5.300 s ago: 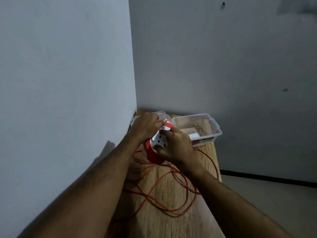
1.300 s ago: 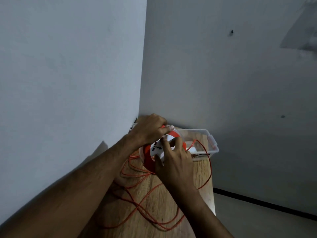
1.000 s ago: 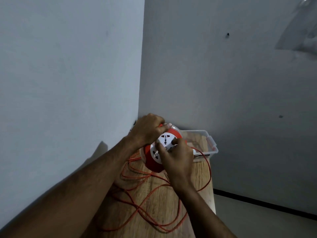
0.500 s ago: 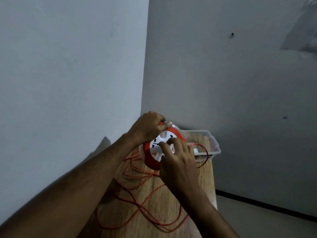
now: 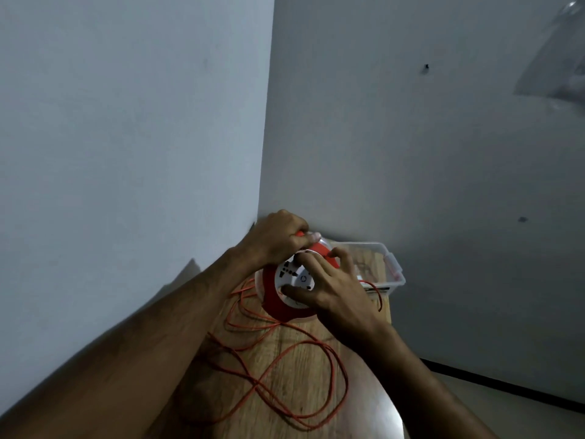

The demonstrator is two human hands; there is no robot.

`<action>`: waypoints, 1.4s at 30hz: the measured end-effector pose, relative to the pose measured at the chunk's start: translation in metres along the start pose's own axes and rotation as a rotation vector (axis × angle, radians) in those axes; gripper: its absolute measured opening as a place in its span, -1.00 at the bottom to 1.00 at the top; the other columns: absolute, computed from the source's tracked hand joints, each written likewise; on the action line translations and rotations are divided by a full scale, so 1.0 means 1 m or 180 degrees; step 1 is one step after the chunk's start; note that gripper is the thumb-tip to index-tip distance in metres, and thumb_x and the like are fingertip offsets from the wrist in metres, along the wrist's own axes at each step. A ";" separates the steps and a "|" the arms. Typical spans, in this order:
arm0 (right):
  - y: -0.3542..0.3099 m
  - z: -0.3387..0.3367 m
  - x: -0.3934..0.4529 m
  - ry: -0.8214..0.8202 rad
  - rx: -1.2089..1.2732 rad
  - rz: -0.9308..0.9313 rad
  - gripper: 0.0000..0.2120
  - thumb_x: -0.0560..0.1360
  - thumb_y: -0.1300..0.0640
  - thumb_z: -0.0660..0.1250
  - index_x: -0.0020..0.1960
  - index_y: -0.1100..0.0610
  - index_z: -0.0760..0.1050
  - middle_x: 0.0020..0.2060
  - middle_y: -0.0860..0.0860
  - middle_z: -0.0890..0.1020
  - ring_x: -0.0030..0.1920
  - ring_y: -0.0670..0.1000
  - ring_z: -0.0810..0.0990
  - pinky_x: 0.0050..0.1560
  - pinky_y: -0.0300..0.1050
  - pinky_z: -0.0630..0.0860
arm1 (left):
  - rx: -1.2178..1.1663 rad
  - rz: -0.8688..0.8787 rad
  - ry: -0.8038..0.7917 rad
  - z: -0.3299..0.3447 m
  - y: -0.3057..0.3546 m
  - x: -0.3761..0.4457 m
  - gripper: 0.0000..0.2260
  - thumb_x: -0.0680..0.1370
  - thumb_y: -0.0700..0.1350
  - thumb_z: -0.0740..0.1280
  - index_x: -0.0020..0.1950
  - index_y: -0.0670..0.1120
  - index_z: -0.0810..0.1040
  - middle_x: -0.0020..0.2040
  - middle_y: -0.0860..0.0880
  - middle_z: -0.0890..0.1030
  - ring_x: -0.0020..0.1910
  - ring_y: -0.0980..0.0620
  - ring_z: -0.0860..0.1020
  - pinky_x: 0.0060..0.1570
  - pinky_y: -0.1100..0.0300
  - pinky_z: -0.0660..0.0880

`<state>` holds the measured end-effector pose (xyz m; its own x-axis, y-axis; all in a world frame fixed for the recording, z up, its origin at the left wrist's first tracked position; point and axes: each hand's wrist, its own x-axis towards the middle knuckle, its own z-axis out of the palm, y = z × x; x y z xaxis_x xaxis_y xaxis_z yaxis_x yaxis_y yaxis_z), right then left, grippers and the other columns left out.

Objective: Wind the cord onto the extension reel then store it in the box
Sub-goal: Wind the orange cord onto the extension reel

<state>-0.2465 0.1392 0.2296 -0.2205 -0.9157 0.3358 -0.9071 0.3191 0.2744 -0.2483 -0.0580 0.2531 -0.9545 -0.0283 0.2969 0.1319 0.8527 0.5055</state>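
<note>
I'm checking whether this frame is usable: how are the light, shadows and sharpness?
Head view: dim, flat light; the left forearm's shadow falls on the left wall; the reel and cord read clearly; slight blur at the edges; wide-angle bending of the wall corner.

We see the reel (image 5: 278, 299) on the table (image 5: 304, 362) in the wall corner, box (image 5: 392, 277) just behind to its right, cord (image 5: 304, 372) looped before it, left hand (image 5: 278, 239) on top, right hand (image 5: 329, 286) on its face.
</note>
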 end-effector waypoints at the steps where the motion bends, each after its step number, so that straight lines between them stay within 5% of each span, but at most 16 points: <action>1: 0.000 0.002 0.000 0.0024 0.0011 0.0083 -0.48 0.41 0.03 0.50 0.35 -0.11 0.49 0.36 0.13 0.41 0.37 0.16 0.41 0.26 0.27 0.33 | -0.0013 -0.0012 0.0015 -0.001 -0.001 0.000 -0.50 0.55 0.25 0.19 -0.22 -0.14 0.63 -0.29 -0.08 0.63 -0.28 -0.03 0.59 -0.14 -0.10 0.59; 7: -0.019 0.004 0.010 0.0532 0.0791 0.1594 -0.46 0.35 -0.11 0.51 0.28 0.06 0.57 0.10 0.10 0.60 -0.04 0.11 0.63 -0.09 -0.09 0.56 | -0.0221 -0.0042 0.0299 0.001 0.000 0.002 -0.58 0.63 0.15 0.27 -0.22 -0.15 0.61 -0.24 -0.11 0.68 -0.26 -0.01 0.60 -0.19 0.06 0.54; 11: -0.036 -0.001 0.026 0.0792 0.1394 0.2693 -0.51 0.44 -0.20 0.46 0.21 0.10 0.58 0.05 0.01 0.71 -0.02 0.00 0.68 0.00 -0.25 0.54 | -0.0125 -0.0105 0.0319 0.003 0.001 0.005 -0.51 0.58 0.22 0.21 -0.17 -0.18 0.66 -0.20 -0.12 0.71 -0.22 -0.04 0.64 -0.12 -0.03 0.63; 14: -0.042 -0.005 0.023 0.0738 0.1030 0.2557 -0.54 0.49 -0.16 0.43 0.21 0.17 0.57 0.02 0.07 0.70 -0.09 0.07 0.69 -0.12 -0.16 0.54 | -0.0242 -0.0168 0.0373 0.002 -0.006 0.004 -0.52 0.59 0.19 0.23 -0.23 -0.18 0.62 -0.27 -0.12 0.68 -0.28 -0.04 0.63 -0.19 0.02 0.60; 16: -0.042 -0.008 0.014 0.0965 0.0552 0.1923 -0.65 0.52 0.00 0.41 0.19 0.20 0.57 0.02 0.13 0.67 -0.11 0.12 0.66 -0.19 -0.05 0.59 | -0.0284 -0.0150 0.0412 -0.002 -0.008 0.003 -0.53 0.59 0.17 0.24 -0.27 -0.18 0.59 -0.32 -0.12 0.65 -0.31 -0.04 0.60 -0.24 0.04 0.55; 20: -0.024 -0.014 -0.001 0.0628 0.0187 0.0656 -0.55 0.43 0.20 0.23 0.31 0.09 0.51 0.27 0.21 0.50 0.26 0.23 0.50 0.15 0.22 0.48 | -0.0286 -0.0105 0.0292 -0.005 -0.007 0.003 -0.51 0.57 0.20 0.20 -0.23 -0.19 0.62 -0.28 -0.12 0.67 -0.28 -0.05 0.62 -0.16 -0.08 0.62; 24: -0.012 -0.011 -0.001 -0.0253 0.0006 0.0627 -0.30 0.35 0.14 0.49 0.45 -0.02 0.37 0.43 0.21 0.32 0.42 0.24 0.35 0.24 0.32 0.39 | -0.0231 0.0016 0.0270 -0.003 0.001 0.003 -0.54 0.58 0.19 0.21 -0.27 -0.14 0.58 -0.27 -0.12 0.66 -0.26 -0.06 0.60 -0.13 -0.10 0.59; 27: -0.009 -0.008 0.002 -0.0348 -0.0073 0.0587 -0.32 0.35 0.07 0.54 0.43 -0.03 0.41 0.42 0.18 0.31 0.42 0.22 0.36 0.24 0.27 0.40 | -0.0169 -0.0031 0.0164 -0.001 0.005 0.002 -0.49 0.55 0.25 0.17 -0.15 -0.14 0.66 -0.17 -0.11 0.70 -0.19 -0.05 0.63 -0.06 -0.11 0.61; 34: -0.011 -0.003 0.011 0.0452 0.0482 0.1262 -0.41 0.26 -0.05 0.55 0.27 0.04 0.58 0.11 0.12 0.58 -0.06 0.14 0.62 -0.15 -0.01 0.58 | -0.0083 -0.0019 0.0191 -0.002 0.006 0.002 -0.57 0.60 0.20 0.23 -0.28 -0.09 0.58 -0.31 -0.08 0.62 -0.29 -0.02 0.56 -0.20 -0.03 0.55; 40: -0.030 0.002 0.034 0.1021 0.1943 0.2897 -0.47 0.37 -0.35 0.43 0.08 0.07 0.60 -0.09 -0.03 0.70 -0.13 -0.06 0.67 -0.18 -0.03 0.67 | -0.0228 -0.0103 0.0286 -0.007 -0.003 0.002 -0.59 0.62 0.15 0.27 -0.32 -0.07 0.56 -0.34 -0.03 0.63 -0.31 0.01 0.60 -0.26 0.11 0.51; 42: -0.035 0.000 0.038 0.1076 0.2162 0.3019 -0.55 0.41 -0.31 0.44 0.05 0.05 0.60 -0.11 -0.05 0.71 -0.15 -0.10 0.68 -0.21 -0.15 0.66 | -0.0177 -0.0133 0.0329 -0.010 -0.007 0.000 -0.59 0.63 0.13 0.27 -0.35 -0.04 0.53 -0.37 -0.01 0.59 -0.34 0.02 0.58 -0.29 0.12 0.48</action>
<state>-0.2231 0.0936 0.2322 -0.8861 -0.2457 0.3931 -0.4618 0.5423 -0.7019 -0.2468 -0.0688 0.2580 -0.9272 -0.1193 0.3550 0.1099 0.8195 0.5624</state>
